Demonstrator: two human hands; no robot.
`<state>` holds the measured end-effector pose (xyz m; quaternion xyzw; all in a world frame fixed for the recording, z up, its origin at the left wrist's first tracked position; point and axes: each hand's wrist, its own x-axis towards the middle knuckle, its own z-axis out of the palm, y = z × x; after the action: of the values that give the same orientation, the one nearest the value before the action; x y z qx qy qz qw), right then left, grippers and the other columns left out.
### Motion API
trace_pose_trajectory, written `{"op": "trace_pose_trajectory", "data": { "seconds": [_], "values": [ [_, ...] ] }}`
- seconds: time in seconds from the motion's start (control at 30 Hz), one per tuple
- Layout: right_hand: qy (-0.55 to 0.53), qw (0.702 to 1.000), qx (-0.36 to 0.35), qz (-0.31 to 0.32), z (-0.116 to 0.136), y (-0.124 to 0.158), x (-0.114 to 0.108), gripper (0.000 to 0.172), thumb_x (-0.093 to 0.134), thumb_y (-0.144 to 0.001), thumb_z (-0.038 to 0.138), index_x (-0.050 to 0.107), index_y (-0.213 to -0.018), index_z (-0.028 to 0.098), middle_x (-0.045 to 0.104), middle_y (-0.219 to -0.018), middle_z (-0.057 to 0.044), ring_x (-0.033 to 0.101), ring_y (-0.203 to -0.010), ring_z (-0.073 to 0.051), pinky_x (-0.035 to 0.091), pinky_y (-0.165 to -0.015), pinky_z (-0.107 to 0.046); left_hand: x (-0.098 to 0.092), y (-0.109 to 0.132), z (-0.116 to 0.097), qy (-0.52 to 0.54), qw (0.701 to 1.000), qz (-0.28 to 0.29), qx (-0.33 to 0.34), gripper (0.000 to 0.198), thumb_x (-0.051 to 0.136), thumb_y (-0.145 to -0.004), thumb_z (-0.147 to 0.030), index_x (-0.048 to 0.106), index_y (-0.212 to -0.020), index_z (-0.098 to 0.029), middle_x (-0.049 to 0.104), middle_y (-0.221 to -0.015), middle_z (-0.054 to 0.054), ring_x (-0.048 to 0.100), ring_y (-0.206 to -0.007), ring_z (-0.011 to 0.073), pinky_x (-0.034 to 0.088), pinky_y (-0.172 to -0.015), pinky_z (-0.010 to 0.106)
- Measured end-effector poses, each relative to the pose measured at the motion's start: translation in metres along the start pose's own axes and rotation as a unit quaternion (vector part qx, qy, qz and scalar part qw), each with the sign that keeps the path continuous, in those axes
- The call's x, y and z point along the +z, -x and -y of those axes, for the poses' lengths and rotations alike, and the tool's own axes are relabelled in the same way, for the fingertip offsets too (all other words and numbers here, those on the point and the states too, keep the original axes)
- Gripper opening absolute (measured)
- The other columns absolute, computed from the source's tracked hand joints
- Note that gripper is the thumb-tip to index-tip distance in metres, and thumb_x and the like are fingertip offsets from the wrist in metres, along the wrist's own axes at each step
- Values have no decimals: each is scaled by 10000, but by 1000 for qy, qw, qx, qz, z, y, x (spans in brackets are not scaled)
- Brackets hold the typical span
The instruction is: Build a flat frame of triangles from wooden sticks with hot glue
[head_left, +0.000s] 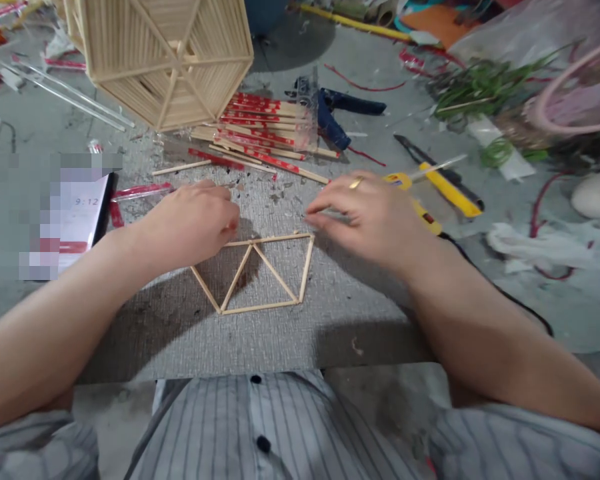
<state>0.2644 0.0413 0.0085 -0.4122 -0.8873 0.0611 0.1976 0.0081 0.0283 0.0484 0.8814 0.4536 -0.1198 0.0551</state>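
A flat frame of thin wooden sticks [260,309], joined into triangles, lies on the grey textured board [280,343] in front of me. My left hand [193,223] is curled over the frame's upper left corner and hides it. Its fingers are closed, and whatever they may grip is out of sight. Just above the upper right corner is my right hand [365,217], wearing a ring. Thumb and fingertips come together there in a pinch, apart from the sticks; anything between them is too small to make out.
A larger wooden stick structure [175,63] stands at the back left. Near it lie red-marked sticks [275,123] and a blue-handled tool [340,110]. A phone [77,217] is at left. A yellow glue gun [427,217] and yellow utility knife [450,189] lie at right.
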Motion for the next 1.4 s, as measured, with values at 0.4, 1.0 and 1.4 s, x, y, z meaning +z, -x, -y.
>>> {"op": "trace_pose_trajectory", "data": {
  "seconds": [0.4,1.0,1.4],
  "values": [
    [-2,994,-81,68,20,-3,33,221,522,-951,286,715,-904,187,674,-920,-114,552,-930,-253,450,-847,-409,14,0,-4,-32,999,12,12,268,458,-930,-218,719,-914,-161,674,-918,83,617,-957,251,458,-861,373],
    [-21,995,-70,68,23,-2,36,226,497,-956,246,707,-884,203,675,-888,-102,554,-900,-242,449,-829,-396,23,-5,-6,-3,1000,3,21,247,452,-918,-166,686,-845,-140,662,-885,94,617,-967,264,456,-885,384],
    [-27,995,-68,62,23,-2,36,211,493,-956,241,664,-840,197,669,-840,-91,561,-868,-230,442,-803,-367,18,-2,-6,-4,1000,11,13,278,410,-936,-168,675,-858,-136,660,-908,95,616,-978,255,459,-906,389]
  ]
}}
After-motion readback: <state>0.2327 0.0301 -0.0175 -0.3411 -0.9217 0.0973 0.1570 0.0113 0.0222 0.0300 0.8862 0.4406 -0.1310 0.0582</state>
